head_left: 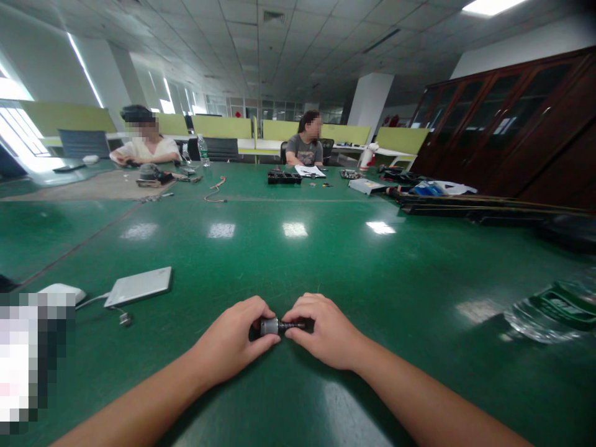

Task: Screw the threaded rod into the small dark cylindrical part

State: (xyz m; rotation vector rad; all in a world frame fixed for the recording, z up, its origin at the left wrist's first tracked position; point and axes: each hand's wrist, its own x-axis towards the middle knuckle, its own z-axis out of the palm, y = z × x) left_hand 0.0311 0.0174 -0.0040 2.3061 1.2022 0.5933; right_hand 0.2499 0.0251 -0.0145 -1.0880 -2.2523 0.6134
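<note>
Pinching the cylinder [269, 326] with my left hand [236, 330] toward nine o'clock, I'm also pinching its shaft [293, 325] with my right hand [329, 330] toward three, neither yet released.

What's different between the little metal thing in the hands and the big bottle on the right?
The metal thing is silver with a narrow dark end; the bottle is see-through with a green label. The metal thing looks much smaller than the bottle. The left hand and right hand hold the metal thing, but neither touches the bottle. Both look rounded.
</note>
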